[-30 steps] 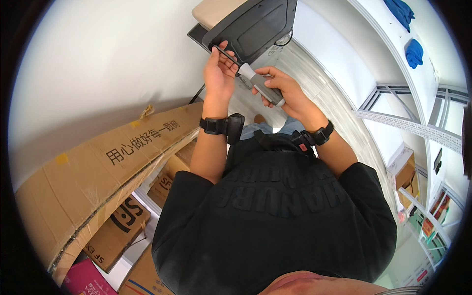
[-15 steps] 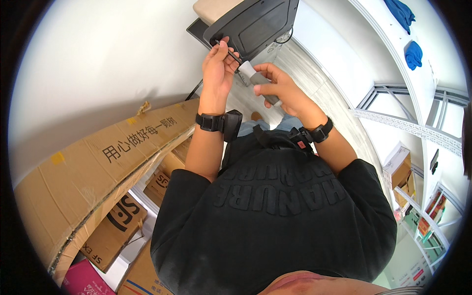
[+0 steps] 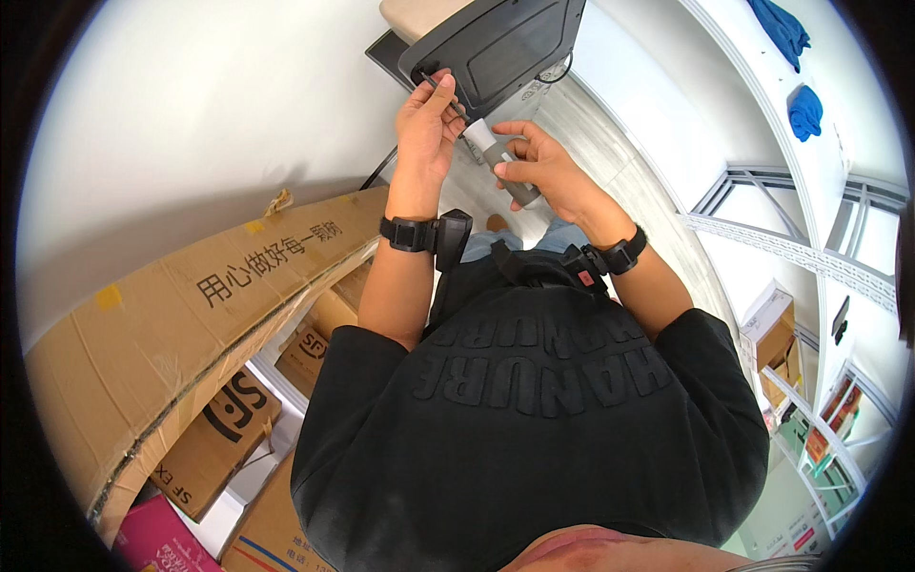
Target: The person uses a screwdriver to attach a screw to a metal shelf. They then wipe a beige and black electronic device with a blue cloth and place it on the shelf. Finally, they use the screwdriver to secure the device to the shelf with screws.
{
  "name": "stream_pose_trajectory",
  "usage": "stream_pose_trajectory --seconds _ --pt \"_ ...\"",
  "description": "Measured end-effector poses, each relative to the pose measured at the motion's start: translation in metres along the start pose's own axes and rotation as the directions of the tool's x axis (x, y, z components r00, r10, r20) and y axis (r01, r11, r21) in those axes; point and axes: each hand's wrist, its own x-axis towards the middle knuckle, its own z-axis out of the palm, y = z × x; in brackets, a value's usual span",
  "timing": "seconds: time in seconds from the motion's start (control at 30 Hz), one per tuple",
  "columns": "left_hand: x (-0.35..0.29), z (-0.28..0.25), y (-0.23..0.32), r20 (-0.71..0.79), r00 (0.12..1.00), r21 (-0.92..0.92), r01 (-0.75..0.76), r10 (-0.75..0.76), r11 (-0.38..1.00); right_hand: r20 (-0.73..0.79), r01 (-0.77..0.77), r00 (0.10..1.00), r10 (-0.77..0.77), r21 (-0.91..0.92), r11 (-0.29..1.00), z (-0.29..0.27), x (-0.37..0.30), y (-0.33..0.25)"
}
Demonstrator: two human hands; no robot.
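Head view | I have the left hand (image 3: pixel 426 133) pinching the shaft of the screwdriver (image 3: pixel 498 153), right hand (image 3: pixel 558 176) curled around its handle | tool slants to a corner of the dark panel (image 3: pixel 510 59); tip seating unclear | risk: I judge an off-axis push could skid it, scraping panel or left hand

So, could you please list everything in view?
screwdriver: 1, grey handle, between hands
panel: 1, dark grey, top centre
rounded object: 1, beige, behind panel
cardboard boxes: at least four, brown, left
package: 1, pink, lower left
cloths: 2, blue, upper right
shelving: several frames, white, right
wall: 1, white, upper left
floor: 1, pale, beyond hands
wristbands: 2, black, forearms
shirt: 1, black, centre
left hand: 1, bare, at screwdriver shaft
right hand: 1, bare, on handle
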Motion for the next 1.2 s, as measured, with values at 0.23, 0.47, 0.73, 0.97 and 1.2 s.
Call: stream_pose_trajectory --seconds 0.23,0.47,0.73,0.97,1.2 --pt "-0.003 0.004 0.003 -0.044 0.999 0.019 -0.003 0.003 1.000 0.005 -0.079 0.997 0.079 0.105 0.991 0.001 -0.003 -0.006" --pt "-0.010 0.014 0.008 -0.102 0.994 0.125 -0.018 0.031 0.992 0.050 -0.110 0.993 0.103 0.158 0.981 -0.008 -0.001 0.001" --pt "-0.011 0.017 0.013 -0.121 0.979 0.499 -0.080 0.161 0.863 -0.111 0.021 0.993 -0.040 -0.161 0.987 0.007 -0.004 0.002" --pt "-0.007 0.012 0.018 -0.077 0.982 0.495 -0.112 0.172 0.862 0.027 -0.080 0.997 0.077 0.115 0.990 0.000 -0.002 0.001" --pt "-0.008 0.018 0.018 -0.120 0.979 0.443 -0.096 0.164 0.892 0.019 -0.061 0.998 0.060 0.116 0.991 -0.005 -0.004 0.002"
